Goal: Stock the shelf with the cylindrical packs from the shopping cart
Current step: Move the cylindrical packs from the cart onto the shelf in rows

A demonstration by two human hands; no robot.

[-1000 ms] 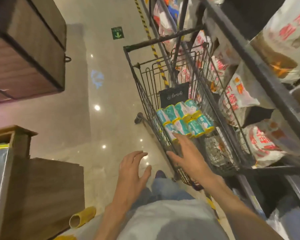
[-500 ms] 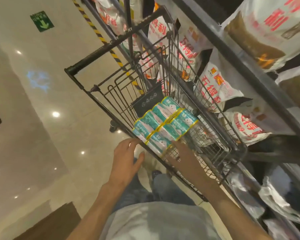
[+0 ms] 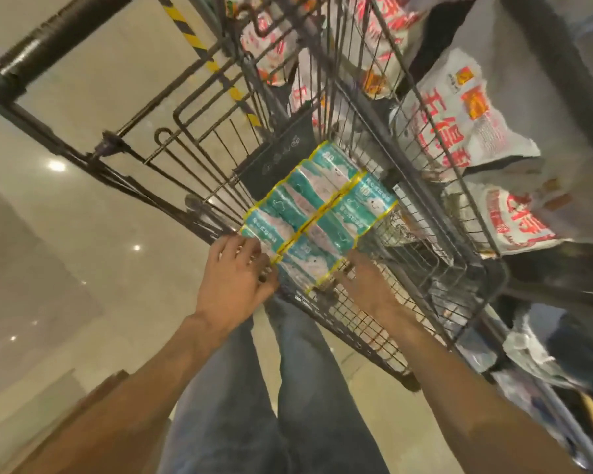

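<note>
**Two hands at the near end of the packs in the cart**

Two bare hands reach into the wire shopping cart (image 3: 435, 268), one on each side of the teal-and-white cylindrical packs (image 3: 317, 213) lying in its basket. The packs are bundled side by side in two rows, edged with yellow bands, and they run from the near end of the cart toward its far end, where a dark panel (image 3: 278, 162) with pale markings stands just behind them.

The left hand (image 3: 235, 278) lies on the near left corner of the packs, its fingers bent over the closest roll and touching the wrapper. The right hand (image 3: 368, 285) is at the near right corner of the packs, its fingers spread and touching the wrapper's edge and the wire beside it. Motion blur hides whether either hand has truly closed round the bundle, so the grip cannot be told for certain.

The cart's dark handle bar (image 3: 49, 46) crosses above and left of the packs. Right of the cart stands the shelf (image 3: 541, 63), its levels filled with white bags printed in red (image 3: 459, 118), seen partly through the cart's wire side. Below the cart are the person's legs in blue jeans (image 3: 301, 388), on a glossy pale floor (image 3: 83, 268). Yellow-and-black striped tape (image 3: 192, 39) runs along the floor beyond the cart.
</note>
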